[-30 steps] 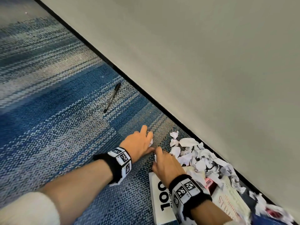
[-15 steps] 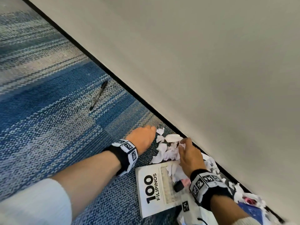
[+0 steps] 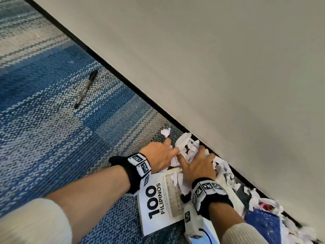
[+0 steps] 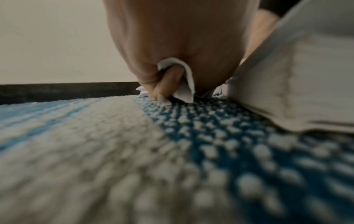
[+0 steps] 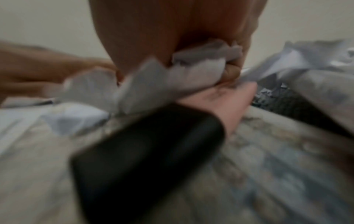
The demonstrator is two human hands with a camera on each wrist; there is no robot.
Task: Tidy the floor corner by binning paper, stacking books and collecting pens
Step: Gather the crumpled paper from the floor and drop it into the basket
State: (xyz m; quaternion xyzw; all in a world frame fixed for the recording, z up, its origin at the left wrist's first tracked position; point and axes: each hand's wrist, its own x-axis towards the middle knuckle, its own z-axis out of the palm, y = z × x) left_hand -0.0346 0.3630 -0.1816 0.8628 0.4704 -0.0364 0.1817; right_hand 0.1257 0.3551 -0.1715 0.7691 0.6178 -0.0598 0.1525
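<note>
The white book (image 3: 158,206) lying on the carpet (image 3: 52,138) carries the title "100 FILIPINOS" in black print on its cover, the "100" in large bold numerals and "FILIPINOS" in smaller capitals beside it. The finer print next to the title is too small to read. The wristbands (image 3: 140,164) bear square black-and-white coded markers without legible text.

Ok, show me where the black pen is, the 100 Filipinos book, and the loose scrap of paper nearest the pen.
black pen (image 3: 86,89), head view, middle of its barrel.
100 Filipinos book (image 3: 154,202), head view, white cover at the title.
paper scrap (image 3: 165,132), head view, centre of the scrap.
</note>
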